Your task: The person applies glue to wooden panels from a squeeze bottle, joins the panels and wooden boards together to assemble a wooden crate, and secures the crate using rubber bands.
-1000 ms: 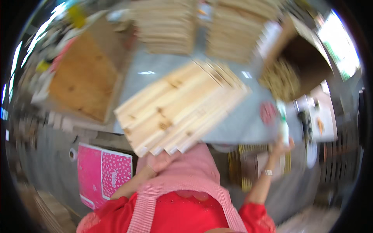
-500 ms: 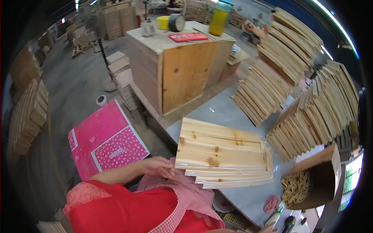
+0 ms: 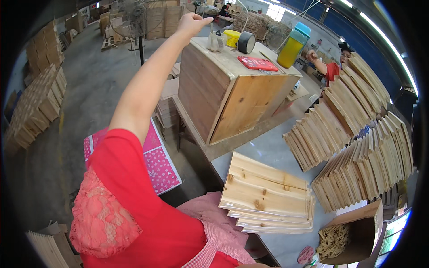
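Note:
My left arm stretches up and away, so my left hand is above the near left corner of the wooden cabinet. Its fingers are curled and the fingertips come together just over a small greyish holder with a thin upright piece in it. What the fingers hold, if anything, I cannot make out. In front of me lies a fanned stack of knotty pine boards wrapped in shiny film, with neither hand on it. My right hand is out of view.
On the cabinet are a yellow tub, a black tape roll, a red flat case and a yellow-green bottle. Tall board stacks stand right. A carton holds wooden bits. A co-worker's hand shows behind.
My left hand has risen from beside the board stack to above the cabinet's corner. My right hand has left the lower edge of the picture. The whole view has shifted.

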`<state>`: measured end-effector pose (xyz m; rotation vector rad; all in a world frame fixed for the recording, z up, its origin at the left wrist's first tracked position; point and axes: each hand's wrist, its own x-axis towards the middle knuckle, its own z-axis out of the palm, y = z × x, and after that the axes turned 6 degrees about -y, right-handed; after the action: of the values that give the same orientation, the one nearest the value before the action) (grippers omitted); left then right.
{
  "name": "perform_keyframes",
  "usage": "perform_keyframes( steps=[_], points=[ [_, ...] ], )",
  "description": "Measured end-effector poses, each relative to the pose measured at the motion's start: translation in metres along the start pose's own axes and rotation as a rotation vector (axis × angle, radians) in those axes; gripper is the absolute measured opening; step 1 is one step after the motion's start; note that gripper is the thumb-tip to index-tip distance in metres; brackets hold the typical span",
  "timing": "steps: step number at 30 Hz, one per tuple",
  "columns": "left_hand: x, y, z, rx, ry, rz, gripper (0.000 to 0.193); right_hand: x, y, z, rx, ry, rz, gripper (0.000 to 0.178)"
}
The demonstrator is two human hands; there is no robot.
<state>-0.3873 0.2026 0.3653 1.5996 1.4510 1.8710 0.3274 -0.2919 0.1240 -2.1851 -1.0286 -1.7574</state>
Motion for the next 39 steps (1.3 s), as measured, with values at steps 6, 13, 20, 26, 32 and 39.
perform_keyframes(
  steps=[6,13,20,26,32,39],
  points=[
    [0.077,-0.054,0.035,0.477,0.005,-0.2,0.046,-0.067,0.031,0.042,0.596,-0.231,0.509,0.051],
    [0.078,0.024,0.021,0.01,-0.078,-0.011,0.018,-0.095,0.037,0.046,0.506,-0.317,0.82,0.044],
    [0.071,0.053,0.139,-0.606,-0.407,-0.341,0.014,-0.065,-0.007,0.033,0.691,-0.297,0.692,0.035],
    [0.045,0.055,0.304,-0.726,-0.33,-0.581,0.008,-0.042,-0.026,-0.003,0.602,-0.353,0.733,0.044],
    [0.018,0.053,0.419,-0.879,-0.209,-0.765,0.021,-0.055,-0.005,-0.019,0.725,-0.274,0.952,0.028],
    [0.002,0.039,0.487,-1.188,0.104,-0.93,0.022,-0.047,-0.004,-0.045,0.653,-0.443,1.076,0.033]
  ],
)
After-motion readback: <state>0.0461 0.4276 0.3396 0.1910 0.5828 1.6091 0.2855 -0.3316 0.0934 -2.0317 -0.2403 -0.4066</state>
